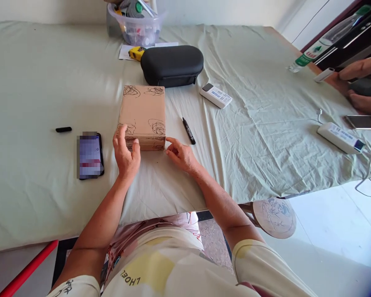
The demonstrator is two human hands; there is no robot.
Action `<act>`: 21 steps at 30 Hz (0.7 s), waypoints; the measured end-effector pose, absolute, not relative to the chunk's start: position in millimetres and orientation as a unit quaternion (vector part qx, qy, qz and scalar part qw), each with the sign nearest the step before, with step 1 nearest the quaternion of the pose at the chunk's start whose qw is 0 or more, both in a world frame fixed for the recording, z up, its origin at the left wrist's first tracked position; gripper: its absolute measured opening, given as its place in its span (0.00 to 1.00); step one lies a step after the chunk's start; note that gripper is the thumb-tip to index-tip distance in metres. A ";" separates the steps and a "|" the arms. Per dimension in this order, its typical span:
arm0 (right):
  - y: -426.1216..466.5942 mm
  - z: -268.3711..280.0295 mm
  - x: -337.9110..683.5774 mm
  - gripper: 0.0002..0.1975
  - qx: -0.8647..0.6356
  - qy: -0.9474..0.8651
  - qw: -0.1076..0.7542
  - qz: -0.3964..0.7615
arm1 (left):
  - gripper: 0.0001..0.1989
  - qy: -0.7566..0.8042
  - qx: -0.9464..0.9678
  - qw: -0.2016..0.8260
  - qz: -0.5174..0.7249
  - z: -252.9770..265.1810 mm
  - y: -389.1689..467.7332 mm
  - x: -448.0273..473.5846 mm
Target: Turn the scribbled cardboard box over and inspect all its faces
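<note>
I was in what looked like a home: a creased pale-green cloth (34, 82) covered the bench (283, 40), a clear plastic tub (142, 27) of jumbled odds and ends (135, 9) stood far back by a plain wall (64, 10), and a panda-patterned stool (275, 218) stood near right on a pale tiled floor (336, 218).

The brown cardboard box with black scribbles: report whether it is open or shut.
Shut, on the faces in view: the brown cardboard box has a flat top with no raised flap.
</note>
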State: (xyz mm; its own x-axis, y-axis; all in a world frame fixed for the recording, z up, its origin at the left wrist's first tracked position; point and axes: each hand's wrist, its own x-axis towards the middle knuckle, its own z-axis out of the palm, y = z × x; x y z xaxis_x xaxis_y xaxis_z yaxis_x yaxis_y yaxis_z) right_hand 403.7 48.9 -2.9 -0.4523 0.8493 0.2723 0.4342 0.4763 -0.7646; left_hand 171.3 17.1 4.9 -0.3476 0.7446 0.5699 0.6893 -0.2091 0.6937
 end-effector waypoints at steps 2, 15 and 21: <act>49.8 -2.4 403.5 0.24 -0.426 -0.779 0.339 0.312 | 0.25 0.629 0.582 0.020 0.514 6.4 15.2 173.5; 58.3 -10.3 409.6 0.22 -0.502 -0.741 0.375 0.242 | 0.46 0.624 0.561 0.142 0.525 -6.5 19.8 175.9; 58.0 -9.8 408.5 0.25 -0.485 -0.752 0.359 0.264 | 0.40 0.621 0.568 0.170 0.513 -10.2 22.0 172.7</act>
State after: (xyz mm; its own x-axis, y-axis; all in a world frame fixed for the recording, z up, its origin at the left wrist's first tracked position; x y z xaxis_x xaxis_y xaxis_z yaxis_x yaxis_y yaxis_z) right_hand 408.5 58.0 -9.8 -0.2715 0.9197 0.2836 0.5401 0.3895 -0.7460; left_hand 172.7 22.0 -10.2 -0.2966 0.8797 0.3718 0.5310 -0.1717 0.8298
